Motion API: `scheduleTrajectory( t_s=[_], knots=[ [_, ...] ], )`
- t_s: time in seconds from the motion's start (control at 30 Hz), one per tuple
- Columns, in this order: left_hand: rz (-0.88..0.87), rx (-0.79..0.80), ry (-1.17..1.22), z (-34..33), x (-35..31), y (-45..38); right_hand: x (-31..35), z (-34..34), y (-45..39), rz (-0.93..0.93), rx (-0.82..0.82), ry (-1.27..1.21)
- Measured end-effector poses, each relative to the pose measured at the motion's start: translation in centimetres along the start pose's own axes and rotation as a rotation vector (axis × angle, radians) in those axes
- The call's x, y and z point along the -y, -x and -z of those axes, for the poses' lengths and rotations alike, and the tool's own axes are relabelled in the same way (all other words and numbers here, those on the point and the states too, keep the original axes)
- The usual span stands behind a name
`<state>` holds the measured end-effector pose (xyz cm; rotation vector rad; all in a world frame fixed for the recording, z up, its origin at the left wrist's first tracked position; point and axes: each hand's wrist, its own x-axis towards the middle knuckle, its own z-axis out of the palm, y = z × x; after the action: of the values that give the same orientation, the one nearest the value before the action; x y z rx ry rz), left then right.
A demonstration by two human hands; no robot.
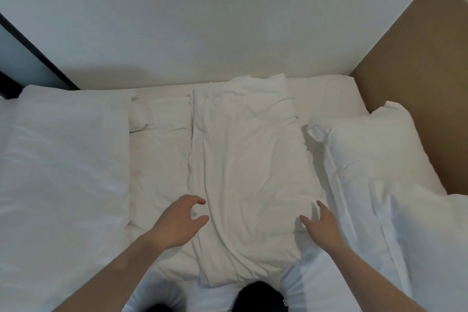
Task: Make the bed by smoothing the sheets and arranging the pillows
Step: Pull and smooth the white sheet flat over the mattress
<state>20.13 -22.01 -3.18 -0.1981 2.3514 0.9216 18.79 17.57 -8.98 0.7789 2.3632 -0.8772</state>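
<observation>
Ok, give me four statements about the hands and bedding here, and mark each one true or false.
1. Both hands are over the folded duvet. True.
2. The left hand grips a pillow. False: its fingers are loosely curled and hold nothing.
3. A pillow lies on the right, by the brown wall panel. True.
4. The right hand is a closed fist. False: its fingers are spread.

A bedroom, possibly in a hotel: a bed (329,94) made up all in white fills the floor between a plain white wall (202,20) and a tan headboard panel (410,78), with a plump pillow (374,149) at its right edge.
</observation>
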Motion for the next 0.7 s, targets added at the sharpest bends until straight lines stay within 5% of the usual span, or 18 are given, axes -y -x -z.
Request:
scheduleTrajectory(
  t_s=[0.4,0.7],
  knots=[
    [0.102,-0.009,0.019,-6.1,-6.5,-1.5,-3.9,2.4,-7.8,-0.238,0.324,-0.339],
    [-0.076,0.11,0.177,-11.7,-14.5,2.5,2.5,3.6,-2.0,-0.041,0.465,-0.513]
  ],
)
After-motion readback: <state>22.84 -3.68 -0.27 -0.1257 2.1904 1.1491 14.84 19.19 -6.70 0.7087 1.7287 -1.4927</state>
